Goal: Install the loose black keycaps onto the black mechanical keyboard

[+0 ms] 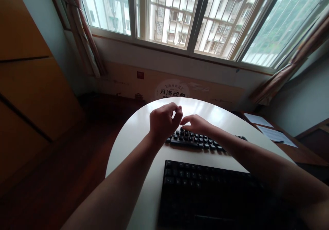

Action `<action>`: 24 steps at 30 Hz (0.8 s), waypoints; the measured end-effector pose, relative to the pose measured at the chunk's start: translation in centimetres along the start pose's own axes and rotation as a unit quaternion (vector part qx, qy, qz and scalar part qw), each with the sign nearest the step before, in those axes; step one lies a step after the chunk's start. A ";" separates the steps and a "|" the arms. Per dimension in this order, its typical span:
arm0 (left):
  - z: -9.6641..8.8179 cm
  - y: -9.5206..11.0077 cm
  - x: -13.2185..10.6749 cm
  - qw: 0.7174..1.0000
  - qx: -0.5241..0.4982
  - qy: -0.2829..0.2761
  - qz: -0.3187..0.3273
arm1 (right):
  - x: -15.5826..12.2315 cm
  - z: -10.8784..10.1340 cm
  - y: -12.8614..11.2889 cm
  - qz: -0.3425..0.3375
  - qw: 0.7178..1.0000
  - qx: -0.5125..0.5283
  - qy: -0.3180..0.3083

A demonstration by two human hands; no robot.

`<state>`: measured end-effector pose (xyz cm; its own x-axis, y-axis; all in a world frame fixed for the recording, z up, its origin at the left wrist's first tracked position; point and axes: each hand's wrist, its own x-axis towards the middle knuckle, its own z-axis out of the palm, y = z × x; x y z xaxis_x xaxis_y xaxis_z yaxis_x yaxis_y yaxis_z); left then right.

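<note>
Two black keyboards lie on a round white table. The far keyboard sits in the middle of the table; the near keyboard lies close to me. My left hand hovers above the far keyboard's left end, fingers curled, thumb and forefinger pinched together on something I cannot make out. My right hand rests over the far keyboard's top edge, fingertips pressed together right beside the left hand's pinch. What they hold, if anything, is too small to see.
A window with bars spans the wall behind the table, curtains at both sides. A wooden cabinet stands at the left. A desk with papers is at the right. Dark wooden floor lies left of the table.
</note>
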<state>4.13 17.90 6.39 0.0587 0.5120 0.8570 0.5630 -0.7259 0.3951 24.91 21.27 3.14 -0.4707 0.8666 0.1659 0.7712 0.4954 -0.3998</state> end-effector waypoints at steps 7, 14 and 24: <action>0.2 -0.2 0.0 1.000 -0.007 0.030 0.001 | 0.6 0.8 0.2 0.013 0.999 -0.034 0.004; 0.2 -0.2 0.1 1.000 -0.017 0.015 0.010 | -1.5 -1.4 -2.0 -0.022 0.994 -0.068 0.083; 1.6 0.4 -0.7 0.994 -0.030 -0.068 0.075 | -15.4 -3.9 -8.4 -0.049 0.990 0.127 0.031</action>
<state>5.62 17.94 5.46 0.2514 0.4503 0.8568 0.4897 -0.8227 0.2887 27.33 4.00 7.52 -0.5050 0.8211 0.2661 0.5873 0.5528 -0.5912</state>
